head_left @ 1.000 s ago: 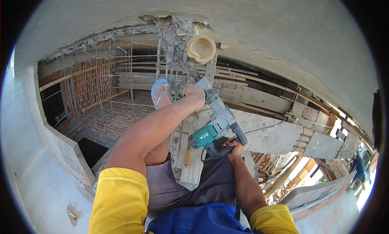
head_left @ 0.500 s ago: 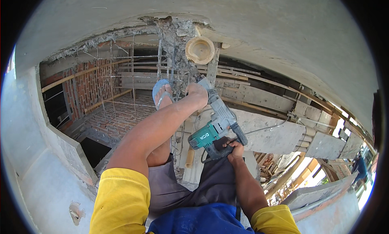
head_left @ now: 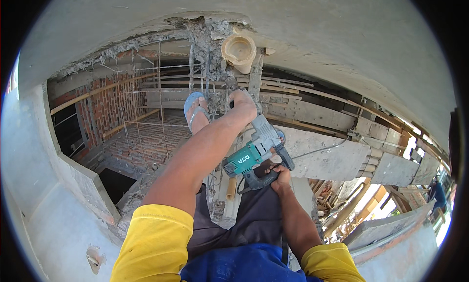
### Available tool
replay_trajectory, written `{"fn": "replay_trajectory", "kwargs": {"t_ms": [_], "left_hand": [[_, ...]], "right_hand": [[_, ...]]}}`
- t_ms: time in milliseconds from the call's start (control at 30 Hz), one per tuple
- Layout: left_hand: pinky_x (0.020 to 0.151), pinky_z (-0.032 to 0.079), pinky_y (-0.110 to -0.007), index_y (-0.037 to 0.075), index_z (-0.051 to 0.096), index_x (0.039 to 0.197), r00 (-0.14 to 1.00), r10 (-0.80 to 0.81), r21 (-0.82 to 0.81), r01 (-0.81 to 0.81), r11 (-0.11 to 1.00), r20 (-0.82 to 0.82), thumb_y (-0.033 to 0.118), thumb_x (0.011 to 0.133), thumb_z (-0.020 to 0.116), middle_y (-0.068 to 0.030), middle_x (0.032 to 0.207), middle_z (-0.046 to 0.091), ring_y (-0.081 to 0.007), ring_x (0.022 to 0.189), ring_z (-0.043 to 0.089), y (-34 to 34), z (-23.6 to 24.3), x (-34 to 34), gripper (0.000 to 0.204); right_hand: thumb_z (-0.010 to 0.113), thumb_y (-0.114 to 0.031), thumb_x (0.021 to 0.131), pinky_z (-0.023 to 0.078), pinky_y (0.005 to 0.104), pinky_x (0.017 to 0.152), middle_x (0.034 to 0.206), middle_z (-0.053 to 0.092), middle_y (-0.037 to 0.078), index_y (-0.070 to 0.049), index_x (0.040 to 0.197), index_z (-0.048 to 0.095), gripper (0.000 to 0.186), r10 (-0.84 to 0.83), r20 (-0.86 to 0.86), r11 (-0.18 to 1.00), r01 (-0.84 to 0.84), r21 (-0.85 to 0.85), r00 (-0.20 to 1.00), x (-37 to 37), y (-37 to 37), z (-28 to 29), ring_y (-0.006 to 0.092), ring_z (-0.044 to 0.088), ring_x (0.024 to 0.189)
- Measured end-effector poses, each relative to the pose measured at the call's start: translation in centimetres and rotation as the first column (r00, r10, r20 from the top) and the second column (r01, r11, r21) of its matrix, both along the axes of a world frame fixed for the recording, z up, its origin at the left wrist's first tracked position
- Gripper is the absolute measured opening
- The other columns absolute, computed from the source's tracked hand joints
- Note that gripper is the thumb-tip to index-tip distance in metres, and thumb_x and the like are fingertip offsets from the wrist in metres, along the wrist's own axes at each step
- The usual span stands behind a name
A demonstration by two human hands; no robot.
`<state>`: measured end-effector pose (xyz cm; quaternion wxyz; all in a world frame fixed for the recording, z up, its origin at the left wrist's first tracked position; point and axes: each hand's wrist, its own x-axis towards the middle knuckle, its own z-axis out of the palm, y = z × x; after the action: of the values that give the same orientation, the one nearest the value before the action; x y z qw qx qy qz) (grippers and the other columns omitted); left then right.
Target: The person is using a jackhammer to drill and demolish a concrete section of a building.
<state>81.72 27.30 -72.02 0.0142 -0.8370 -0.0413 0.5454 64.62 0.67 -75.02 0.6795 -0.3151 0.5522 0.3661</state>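
A teal and grey demolition hammer [head_left: 251, 157] lies slantwise across the middle, its front end pointing up and away from me. My left hand [head_left: 243, 106] is closed round the front of the tool, just behind the chuck. At the rear handle, by my thigh, my right hand [head_left: 280, 177] is wrapped round the grip. The chuck end reaches the broken concrete [head_left: 207, 50], next to a yellowish pipe [head_left: 239, 51] with an open round end. Whether the bit touches the concrete is hidden. A power cord [head_left: 322, 151] runs off to the right.
My foot in a blue flip-flop [head_left: 194, 105] rests beside exposed steel bars [head_left: 160, 81]. Planks and poles [head_left: 312, 113] cross the far side, with gaps below. A dark opening [head_left: 116, 184] is at left. Someone in blue [head_left: 437, 195] appears far right.
The hammer's body has shifted slightly left, and my left hand sits a little higher in the view. The pipe shows more of its side. Both hands keep their hold.
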Motion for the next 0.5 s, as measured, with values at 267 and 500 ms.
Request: {"fn": "replay_trajectory", "kwargs": {"t_ms": [267,500], "left_hand": [[0.066,0.053,-0.039,0.014,0.073,0.094,0.987,-0.068,0.044,0.062,0.997,0.148,0.013,0.076,0.062,-0.0039,0.094,0.071,-0.0195,0.086,0.068,1.1,-0.5,-3.9,0.021],[0.07,0.054,-0.036,0.006,0.07,0.082,0.893,0.361,-0.03,-0.367,0.93,0.27,0.011,0.078,0.057,-0.014,0.087,0.07,-0.0271,0.084,0.069,-1.4,-4.3,-9.2,0.015]], "right_hand": [[0.05,0.002,0.058,0.049,0.0411,0.059,0.07,0.052,0.014,0.001,0.079,0.051,0.021,0.023,0.117,0.997,-0.015,-0.073,0.993,-3.3,1.0,-0.8,0.0303,0.054,0.058],[0.052,-0.002,0.053,0.049,0.0382,0.063,0.07,0.055,0.014,0.002,0.076,0.052,0.023,0.257,0.286,0.962,-0.216,-0.167,0.923,-0.7,-4.7,-9.4,0.0298,0.055,0.061]]}}
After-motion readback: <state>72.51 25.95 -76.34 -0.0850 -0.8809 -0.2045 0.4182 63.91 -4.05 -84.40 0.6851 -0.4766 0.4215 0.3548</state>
